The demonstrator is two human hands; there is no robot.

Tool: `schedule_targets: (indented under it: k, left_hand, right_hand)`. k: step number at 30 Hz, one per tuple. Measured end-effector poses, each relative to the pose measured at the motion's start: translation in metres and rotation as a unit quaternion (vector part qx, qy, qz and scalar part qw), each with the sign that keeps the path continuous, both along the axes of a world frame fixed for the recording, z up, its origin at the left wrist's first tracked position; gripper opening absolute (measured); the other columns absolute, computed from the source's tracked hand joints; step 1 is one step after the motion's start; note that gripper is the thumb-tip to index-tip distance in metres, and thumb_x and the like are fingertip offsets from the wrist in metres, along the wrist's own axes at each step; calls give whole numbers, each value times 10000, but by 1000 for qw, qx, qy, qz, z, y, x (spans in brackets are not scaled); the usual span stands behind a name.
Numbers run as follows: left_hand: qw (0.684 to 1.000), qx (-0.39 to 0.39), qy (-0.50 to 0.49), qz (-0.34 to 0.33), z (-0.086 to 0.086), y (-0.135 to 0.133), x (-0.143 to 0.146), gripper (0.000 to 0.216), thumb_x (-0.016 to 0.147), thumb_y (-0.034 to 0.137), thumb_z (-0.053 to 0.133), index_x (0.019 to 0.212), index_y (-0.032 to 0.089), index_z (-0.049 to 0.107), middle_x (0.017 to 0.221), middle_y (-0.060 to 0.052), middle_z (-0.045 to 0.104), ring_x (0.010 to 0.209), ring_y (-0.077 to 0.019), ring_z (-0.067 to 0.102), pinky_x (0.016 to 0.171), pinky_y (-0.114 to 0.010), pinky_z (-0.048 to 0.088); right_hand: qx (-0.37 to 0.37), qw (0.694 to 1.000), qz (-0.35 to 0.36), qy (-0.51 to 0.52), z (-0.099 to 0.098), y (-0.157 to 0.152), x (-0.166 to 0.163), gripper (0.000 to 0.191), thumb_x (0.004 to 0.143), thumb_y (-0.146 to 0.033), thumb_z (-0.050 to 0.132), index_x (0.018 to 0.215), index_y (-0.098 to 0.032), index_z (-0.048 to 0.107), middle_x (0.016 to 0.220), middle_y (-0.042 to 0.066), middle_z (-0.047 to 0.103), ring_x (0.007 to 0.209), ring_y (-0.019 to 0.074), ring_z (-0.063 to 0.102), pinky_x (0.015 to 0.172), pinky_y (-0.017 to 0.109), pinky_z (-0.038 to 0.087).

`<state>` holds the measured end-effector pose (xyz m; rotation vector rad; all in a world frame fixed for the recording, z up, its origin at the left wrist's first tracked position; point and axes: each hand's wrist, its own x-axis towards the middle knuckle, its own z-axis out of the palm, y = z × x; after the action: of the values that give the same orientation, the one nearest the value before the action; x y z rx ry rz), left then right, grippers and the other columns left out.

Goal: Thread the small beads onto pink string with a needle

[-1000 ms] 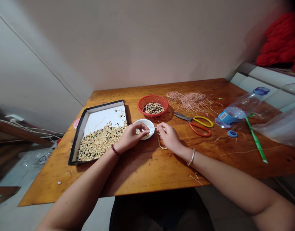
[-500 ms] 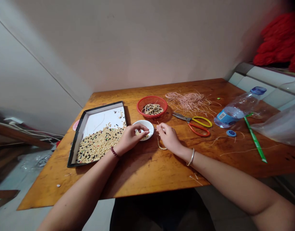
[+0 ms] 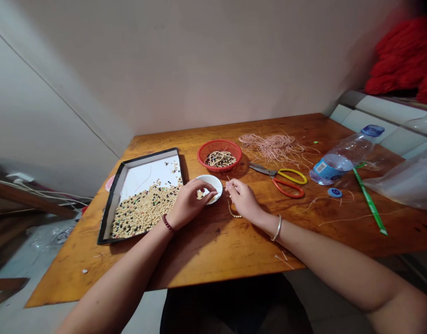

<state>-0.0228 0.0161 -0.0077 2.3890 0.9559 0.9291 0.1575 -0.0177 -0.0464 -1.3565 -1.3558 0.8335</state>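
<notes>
Over the small round white dish (image 3: 213,182), your left hand (image 3: 188,203) has dipped slightly, fingertips nearly meeting, grip can't tell; work likely mid-step. Your right hand (image 3: 245,199), back up, pinches a thin pale string (image 3: 228,177); the curved cream-bead strand (image 3: 234,214) lies just below it.

Tray (image 3: 135,175) left of dish (image 3: 213,181), basket (image 3: 216,146) behind, scissors (image 3: 275,174) right

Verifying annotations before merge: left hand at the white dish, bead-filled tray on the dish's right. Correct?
The tray's side is wrong. The head view shows the bead-filled tray on the left of the white dish; the left hand is at the dish.
</notes>
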Motion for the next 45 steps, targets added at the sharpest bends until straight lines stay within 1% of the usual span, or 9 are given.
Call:
schedule_targets:
  k: [8, 17, 21, 24, 28, 31, 34, 38, 45]
  left_hand:
    - [1000, -22, -9, -4, 3, -2, 0, 139, 845, 320, 631, 869, 192, 677, 841, -31, 689, 675, -114, 536, 603, -234, 418]
    - [995, -95, -10, 4, 0, 0, -2, 230, 837, 386, 619, 893, 176, 691, 845, -47, 693, 627, -108, 526, 538, -218, 403]
    - [994, -105, -10, 0, 0, 0, -1, 223, 832, 384, 625, 886, 177, 687, 831, -42, 689, 622, -104, 535, 521, -213, 398]
    - [994, -106, -20, -13, -1, 0, 0, 208, 822, 371, 643, 886, 175, 662, 832, -35, 676, 638, -98, 549, 525, -205, 402]
    - [992, -111, -51, -34, -1, -1, 2, 198, 814, 333, 658, 908, 167, 607, 883, -51, 664, 733, -112, 597, 553, -202, 426]
    - [987, -143, -75, -27, -1, -1, 3, 201, 819, 310, 652, 915, 170, 543, 905, -66, 675, 791, -135, 636, 538, -200, 413]
    - [979, -175, -103, -19, 0, 0, 3, 237, 815, 307, 659, 920, 180, 489, 896, -71, 695, 787, -144, 655, 527, -200, 403]
    - [967, -214, -138, -13, 0, 0, 3, 278, 818, 330, 657, 942, 190, 452, 907, -79, 703, 826, -166, 672, 557, -211, 440]
    - [964, -215, -155, -12, -1, 0, 4, 299, 802, 325, 677, 945, 194, 450, 897, -68, 706, 796, -151, 670, 541, -193, 430]
  right_hand:
    - [-3, 1000, 12, 28, -2, 1, 0, 348, 892, -495, 416, 723, -203, 501, 507, -48, 405, 465, 115, 392, 472, 230, 301]
    - [-16, 998, 27, 57, 0, 1, -1, 375, 871, -546, 425, 724, -206, 489, 512, -54, 390, 457, 110, 378, 448, 226, 294]
    - [-14, 998, 28, 53, 1, 0, -2, 370, 876, -539, 422, 730, -206, 490, 512, -54, 392, 461, 110, 389, 455, 226, 306]
    - [-11, 998, 35, 59, 0, -1, -2, 354, 883, -519, 426, 734, -204, 486, 510, -57, 390, 452, 106, 393, 446, 222, 301]
    - [-7, 997, 41, 71, -1, 0, -1, 345, 890, -505, 428, 734, -201, 484, 520, -56, 402, 452, 101, 398, 443, 218, 301]
    - [-8, 997, 24, 69, -3, 2, 0, 359, 889, -516, 421, 731, -200, 486, 529, -50, 431, 455, 101, 407, 450, 219, 313]
    - [-13, 998, 10, 56, -5, 4, 1, 367, 888, -526, 417, 730, -201, 483, 547, -40, 460, 461, 103, 418, 450, 221, 314]
    - [0, 999, 3, 36, -4, 2, 0, 360, 892, -509, 420, 718, -200, 483, 601, -19, 508, 489, 105, 435, 468, 222, 333]
    - [-4, 1000, 5, 28, -1, 0, 0, 363, 894, -518, 410, 725, -207, 493, 524, -42, 434, 475, 118, 430, 479, 228, 336]
